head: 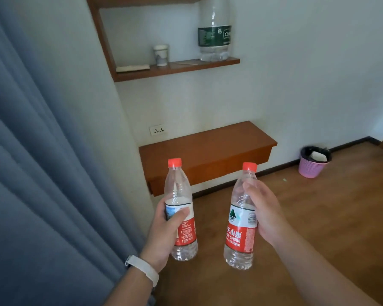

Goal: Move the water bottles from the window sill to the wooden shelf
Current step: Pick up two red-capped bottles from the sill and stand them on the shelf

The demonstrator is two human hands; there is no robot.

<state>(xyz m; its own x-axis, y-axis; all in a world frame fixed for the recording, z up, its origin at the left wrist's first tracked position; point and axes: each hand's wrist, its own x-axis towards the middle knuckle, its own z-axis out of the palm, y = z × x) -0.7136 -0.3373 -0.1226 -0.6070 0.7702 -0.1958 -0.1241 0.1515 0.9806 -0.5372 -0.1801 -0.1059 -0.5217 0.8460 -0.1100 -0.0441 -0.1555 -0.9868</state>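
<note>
I hold two clear water bottles with red caps and red-and-white labels, both upright in front of me. My left hand (pixel 164 237) grips the left bottle (pixel 179 195) around its label. The right bottle (pixel 241 230) is in my right hand (pixel 263 213), which wraps its upper half. Ahead, a low wooden shelf (pixel 206 149) juts from the white wall, its top bare. Higher up hangs a wooden wall shelf (pixel 177 67). The window sill is out of view.
The upper shelf carries a large clear jug with a green label (pixel 215 29), a small white cup (pixel 161 54) and a flat pale item (pixel 133 68). A blue curtain (pixel 42 162) fills the left. A pink waste bin (pixel 313 162) stands on the wooden floor by the wall.
</note>
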